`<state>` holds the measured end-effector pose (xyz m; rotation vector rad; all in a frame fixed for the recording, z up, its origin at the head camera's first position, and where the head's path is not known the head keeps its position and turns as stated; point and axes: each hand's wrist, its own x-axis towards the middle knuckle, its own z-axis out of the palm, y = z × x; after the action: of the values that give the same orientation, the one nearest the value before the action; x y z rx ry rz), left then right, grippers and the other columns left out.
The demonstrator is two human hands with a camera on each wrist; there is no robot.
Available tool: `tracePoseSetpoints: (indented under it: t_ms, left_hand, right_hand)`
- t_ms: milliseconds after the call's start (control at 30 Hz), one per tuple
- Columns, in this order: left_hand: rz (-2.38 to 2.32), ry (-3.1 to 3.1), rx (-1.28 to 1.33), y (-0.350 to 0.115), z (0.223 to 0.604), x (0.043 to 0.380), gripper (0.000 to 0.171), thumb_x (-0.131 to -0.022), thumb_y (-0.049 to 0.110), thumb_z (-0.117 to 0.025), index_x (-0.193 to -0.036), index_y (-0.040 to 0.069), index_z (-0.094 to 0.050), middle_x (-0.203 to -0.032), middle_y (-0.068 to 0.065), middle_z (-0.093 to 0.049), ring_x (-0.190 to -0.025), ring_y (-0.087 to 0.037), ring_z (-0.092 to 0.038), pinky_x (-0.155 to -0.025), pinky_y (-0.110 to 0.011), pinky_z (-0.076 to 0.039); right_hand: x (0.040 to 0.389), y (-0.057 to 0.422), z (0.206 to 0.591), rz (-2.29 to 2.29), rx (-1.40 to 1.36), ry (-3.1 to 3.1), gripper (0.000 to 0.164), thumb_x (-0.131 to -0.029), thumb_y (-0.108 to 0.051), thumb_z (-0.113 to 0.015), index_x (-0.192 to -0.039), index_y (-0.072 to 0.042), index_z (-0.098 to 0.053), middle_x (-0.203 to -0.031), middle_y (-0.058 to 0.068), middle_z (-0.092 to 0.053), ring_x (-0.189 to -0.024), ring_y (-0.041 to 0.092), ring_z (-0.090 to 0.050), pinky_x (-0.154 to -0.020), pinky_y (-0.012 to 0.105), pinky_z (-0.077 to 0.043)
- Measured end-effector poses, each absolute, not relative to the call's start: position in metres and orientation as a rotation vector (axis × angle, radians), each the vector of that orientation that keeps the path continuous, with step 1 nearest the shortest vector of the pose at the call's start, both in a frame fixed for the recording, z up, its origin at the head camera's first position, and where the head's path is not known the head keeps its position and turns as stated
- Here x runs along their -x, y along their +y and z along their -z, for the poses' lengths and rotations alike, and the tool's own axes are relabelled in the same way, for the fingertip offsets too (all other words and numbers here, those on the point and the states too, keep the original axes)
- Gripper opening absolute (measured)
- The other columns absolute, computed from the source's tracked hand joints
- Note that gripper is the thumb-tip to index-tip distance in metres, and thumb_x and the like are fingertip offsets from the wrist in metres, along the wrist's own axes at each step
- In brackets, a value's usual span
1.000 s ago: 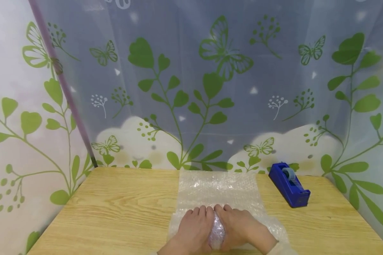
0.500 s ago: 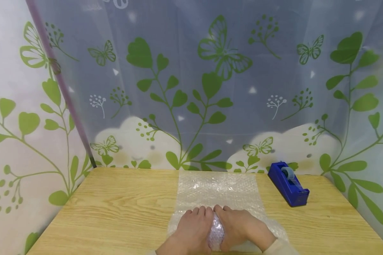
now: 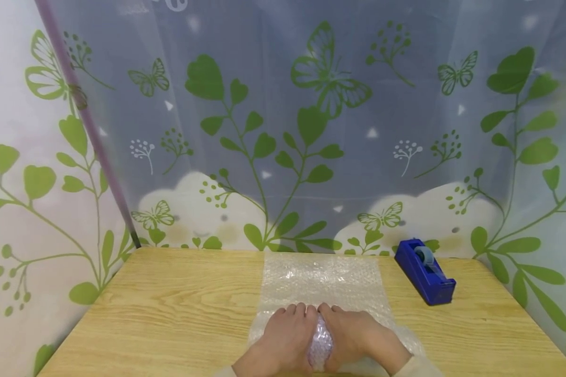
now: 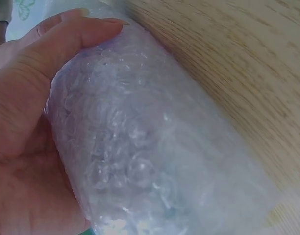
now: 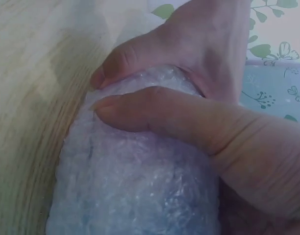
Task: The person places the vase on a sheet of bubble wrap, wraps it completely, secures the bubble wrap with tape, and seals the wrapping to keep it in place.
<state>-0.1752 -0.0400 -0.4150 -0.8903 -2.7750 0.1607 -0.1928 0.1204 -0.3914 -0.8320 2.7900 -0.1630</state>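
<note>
Both hands grip a rounded bundle of bubble wrap (image 3: pixel 320 343) near the table's front edge. My left hand (image 3: pixel 290 337) curls over its left side, and my right hand (image 3: pixel 351 335) over its right, with the fingers of both close together on top. In the left wrist view the thumb lies along the wrapped bundle (image 4: pixel 125 127). Both thumbs press on the bundle (image 5: pixel 135 171) in the right wrist view. Whatever is inside looks pale purple through the layers; its kind is hidden. A flat sheet of bubble wrap (image 3: pixel 323 277) stretches from under the hands toward the back edge.
A blue tape dispenser (image 3: pixel 424 272) with a roll of clear tape stands at the back right of the wooden table (image 3: pixel 184 298). Behind the table hangs a curtain (image 3: pixel 283 131) printed with green leaves and butterflies.
Both hands keep their grip on the bundle, with hardly any movement. The head view has shifted slightly.
</note>
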Motion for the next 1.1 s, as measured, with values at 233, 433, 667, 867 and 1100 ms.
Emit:
tracePoseSetpoints:
  t_ms: [233,433,667,867,1100]
  left_hand:
    - [-0.187,-2.801,0.874,-0.037,0.414,0.176,0.087,-0.055,0.067,-0.076,-0.112,0.006,-0.051,-0.091,-0.005,-0.054,-0.082,-0.018,-0.056,-0.067,-0.030,-0.048]
    - [-0.198,-2.813,0.868,-0.036,0.412,0.177,0.090,-0.055,0.072,-0.073,-0.112,0.005,-0.052,-0.093,-0.006,-0.056,-0.084,-0.019,-0.057,-0.067,-0.030,-0.048]
    - [-0.179,-2.836,0.850,-0.036,0.410,0.177,0.090,-0.053,0.070,-0.075,-0.111,0.006,-0.052,-0.091,-0.005,-0.055,-0.083,-0.019,-0.057,-0.067,-0.030,-0.048]
    - [-0.162,-2.872,0.854,-0.036,0.409,0.179,0.085,-0.052,0.064,-0.079,-0.109,0.007,-0.052,-0.089,-0.003,-0.054,-0.082,-0.018,-0.056,-0.065,-0.029,-0.048]
    - [-0.137,-2.895,0.856,-0.037,0.409,0.181,0.077,-0.051,0.054,-0.082,-0.105,0.009,-0.051,-0.083,-0.001,-0.050,-0.076,-0.016,-0.054,-0.061,-0.028,-0.046]
  right_hand:
    - [0.180,0.126,0.394,0.098,0.902,2.956,0.105,-0.057,-0.058,-0.079,-0.136,-0.001,-0.043,-0.120,0.013,-0.057,-0.106,0.034,-0.054,-0.088,0.050,-0.044]
    - [0.168,0.131,0.401,0.081,0.992,3.148,0.106,-0.060,-0.056,-0.080,-0.142,-0.002,-0.038,-0.132,0.014,-0.049,-0.121,0.035,-0.044,-0.101,0.050,-0.034]
    - [0.159,0.133,0.410,0.152,0.968,3.237,0.104,-0.059,-0.048,-0.084,-0.141,-0.002,-0.039,-0.134,0.016,-0.047,-0.123,0.038,-0.041,-0.101,0.050,-0.034]
    - [0.152,0.134,0.417,0.169,0.964,3.272,0.099,-0.060,-0.048,-0.085,-0.138,-0.003,-0.043,-0.141,0.019,-0.040,-0.127,0.041,-0.037,-0.099,0.053,-0.036]
    - [0.147,0.134,0.427,0.077,1.049,3.326,0.095,-0.064,-0.048,-0.082,-0.137,0.000,-0.043,-0.141,0.017,-0.040,-0.126,0.037,-0.038,-0.100,0.049,-0.035]
